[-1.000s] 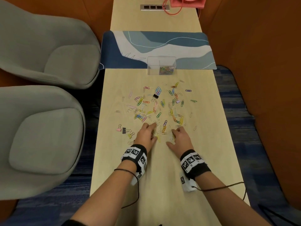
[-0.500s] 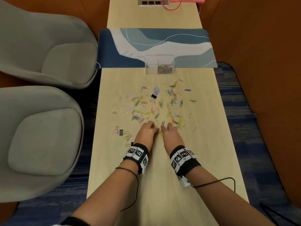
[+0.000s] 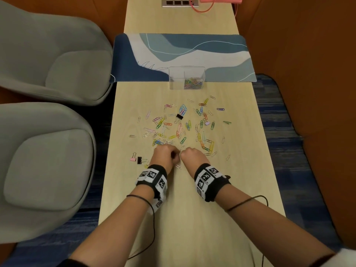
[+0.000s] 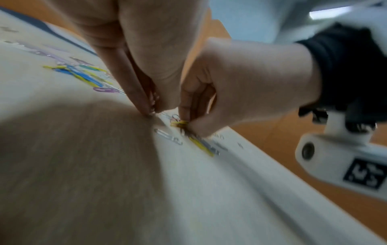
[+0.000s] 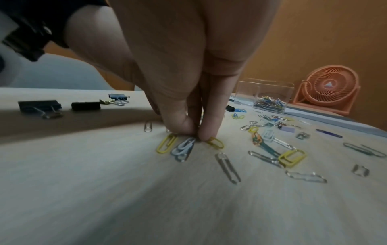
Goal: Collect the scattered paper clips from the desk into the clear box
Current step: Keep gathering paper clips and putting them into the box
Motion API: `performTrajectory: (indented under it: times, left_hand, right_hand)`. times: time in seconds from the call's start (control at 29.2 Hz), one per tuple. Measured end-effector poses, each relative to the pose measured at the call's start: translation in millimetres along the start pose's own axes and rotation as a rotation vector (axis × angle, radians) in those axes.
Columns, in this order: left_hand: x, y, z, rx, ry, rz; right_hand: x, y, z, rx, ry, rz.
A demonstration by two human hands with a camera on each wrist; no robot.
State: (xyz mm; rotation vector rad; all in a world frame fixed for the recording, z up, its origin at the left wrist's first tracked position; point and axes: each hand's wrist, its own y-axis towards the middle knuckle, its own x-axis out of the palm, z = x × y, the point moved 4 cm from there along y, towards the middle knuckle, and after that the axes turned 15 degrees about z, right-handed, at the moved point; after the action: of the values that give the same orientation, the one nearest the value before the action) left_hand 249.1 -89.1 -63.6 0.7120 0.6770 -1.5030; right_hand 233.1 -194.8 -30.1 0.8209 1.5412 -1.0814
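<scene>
Two hands: both down at the near edge of the clip pile, knuckles almost touching, so each can pinch from the same patch.
Left hand (image 3: 165, 156): fingers curled, tips pressed together on small clips at the desk surface; which clips exactly is blurred in its wrist view.
Right hand (image 3: 190, 157): thumb and fingers pinched on a yellow clip (image 5: 214, 142) lying flat; looks like a gather before lifting.
Paper clips (image 3: 181, 128): most are scattered mid-desk between the hands and the box, many overlapping.
Clear box (image 3: 186, 78): well beyond the pile, straddling the near edge of the blue mat (image 3: 221, 54), top open; a heap of clips inside, so the task is partly done.
Desk (image 3: 192, 218): flat wire on smooth wood, hence the fingertip pinch, my guess.
In the way: binder clips (image 3: 139, 159) just left of the left hand, another black one (image 3: 179, 116) inside the pile; easy to grab by mistake.
Around: grey chairs (image 3: 48, 160) to the left, orange fan (image 5: 326, 89) behind the box.
</scene>
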Motion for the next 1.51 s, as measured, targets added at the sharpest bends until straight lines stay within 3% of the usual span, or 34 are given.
performTrajectory:
  times: [0.14, 0.27, 0.44, 0.55, 0.65, 0.79, 1.09, 1.37, 1.51]
  left_hand:
    - [-7, 4, -14, -0.133, -0.204, 0.084]
    - [-19, 10, -15, -0.245, -0.359, 0.143]
    - [-40, 44, -7, -0.311, -0.483, 0.223]
    - [-52, 81, 7, -0.264, -0.531, 0.249]
    - [-63, 125, 25, -0.183, -0.541, 0.286]
    - [-68, 186, 50, -0.086, -0.563, 0.327]
    - [-30, 285, 75, 0.114, -0.393, 0.262]
    - [9, 307, 72, 0.248, -0.184, 0.128]
    - [16, 308, 68, 0.272, -0.188, 0.097]
  right_hand:
    - [-10, 9, 7, -0.034, -0.008, -0.021]
    - [-5, 17, 37, 0.138, 0.149, 0.025]
    - [3, 13, 91, 0.53, 0.756, 0.155]
    - [-12, 16, 114, 0.728, 1.226, 0.216]
    - [-37, 35, 132, 0.811, 1.605, 0.311]
    - [-74, 68, 158, 0.789, 1.852, 0.441]
    - [-111, 133, 201, 0.751, 1.995, 0.661]
    - [-89, 158, 221, 0.87, 2.014, 0.713]
    - [-74, 165, 225, 0.915, 1.875, 0.726]
